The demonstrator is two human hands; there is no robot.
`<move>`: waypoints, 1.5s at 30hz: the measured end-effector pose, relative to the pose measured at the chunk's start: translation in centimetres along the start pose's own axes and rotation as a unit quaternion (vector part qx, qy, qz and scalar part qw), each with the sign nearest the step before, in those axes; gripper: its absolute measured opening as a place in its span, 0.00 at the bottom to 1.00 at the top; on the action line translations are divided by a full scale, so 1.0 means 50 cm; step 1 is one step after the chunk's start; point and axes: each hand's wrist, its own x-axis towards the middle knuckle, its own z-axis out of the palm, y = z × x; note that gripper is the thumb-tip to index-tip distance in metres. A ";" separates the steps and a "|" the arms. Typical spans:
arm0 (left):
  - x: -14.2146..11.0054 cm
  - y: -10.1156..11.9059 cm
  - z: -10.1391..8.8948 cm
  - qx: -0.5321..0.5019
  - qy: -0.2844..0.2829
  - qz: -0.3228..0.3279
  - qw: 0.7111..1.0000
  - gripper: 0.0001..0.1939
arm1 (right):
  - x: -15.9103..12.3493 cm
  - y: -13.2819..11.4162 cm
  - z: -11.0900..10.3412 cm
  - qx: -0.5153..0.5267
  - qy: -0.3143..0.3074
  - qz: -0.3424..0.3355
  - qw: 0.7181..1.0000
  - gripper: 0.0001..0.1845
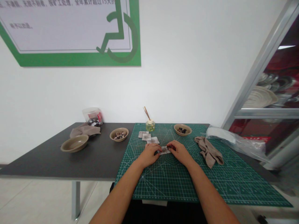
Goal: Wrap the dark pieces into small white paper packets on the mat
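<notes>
The green cutting mat [173, 186] lies over the right part of the dark table [98, 163], probably to give a gridded, non-slip surface under the work. On it, straight ahead of the body, a small paper square [164, 150] sits between the two hands. The left hand [150, 154] has its fingers curled and apparently closed on the left end; the right hand [179, 151] does the same at the right end, a hold that would keep a light piece flat and steady. Something dark shows at the fingertips, too small to identify. To the right a crumpled brown cloth [210, 152] lies on the mat, likely so either hand could wipe quickly, while a shallow bowl [74, 148] stands off to the left. Just beyond the hands, loose squares [146, 137] overlap, near enough to take singly. Farther out, a left bowl of brownish pieces [119, 140] and a right bowl of dark pieces [183, 134] seem set apart to keep the colours separate. A reed bottle [150, 127] stands at the back, perhaps to stay clear of the elbows.
</notes>
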 end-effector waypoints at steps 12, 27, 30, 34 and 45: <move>0.001 0.006 -0.005 0.003 0.000 -0.008 1.000 0.10 | -0.001 0.002 -0.004 0.013 -0.005 -0.019 1.000 0.08; 0.001 0.006 -0.006 0.002 0.000 -0.012 1.000 0.07 | -0.004 -0.012 -0.004 0.033 -0.041 -0.046 0.998 0.10; 0.000 0.005 -0.005 0.003 0.002 -0.011 1.000 0.08 | -0.002 -0.012 -0.001 0.026 -0.053 -0.062 0.996 0.13; 0.001 0.005 -0.004 0.002 -0.002 -0.012 1.000 0.08 | -0.002 -0.001 -0.007 -0.021 -0.021 -0.036 0.999 0.11; 0.001 0.006 -0.007 -0.002 -0.005 -0.015 1.000 0.08 | -0.002 0.001 -0.002 -0.009 -0.018 -0.061 0.998 0.11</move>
